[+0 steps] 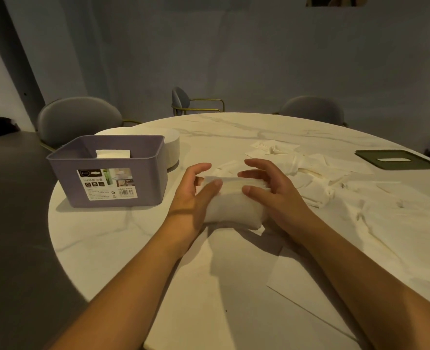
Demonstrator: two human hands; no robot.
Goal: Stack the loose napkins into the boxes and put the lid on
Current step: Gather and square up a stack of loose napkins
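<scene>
Both hands are working at the middle of the table [103, 238], a round marble-patterned top. The left hand [196, 195] is gripping the left end of a stack of napkins [231, 200], thumb lying across the near face and fingers curling over the far side. The right hand [269, 190] is gripping the right end in the same way, so the stack is being held between the two, its lower edge sitting on flat white sheets [234, 286] that are running toward the near edge. The purple box [148, 183] is standing upright by the left edge, open at the top, with one folded napkin [113, 153] showing inside — how full it is cannot be told. Just behind it a white round container [172, 147] is touching or nearly touching the box; which cannot be told. The loose napkins [317, 170] are lying crumpled right of the hands, spreading toward the right edge. The dark lid [375, 157] is lying flat near the far right edge — well apart from the box. Grey chairs [77, 120] are standing beyond the far edge.
</scene>
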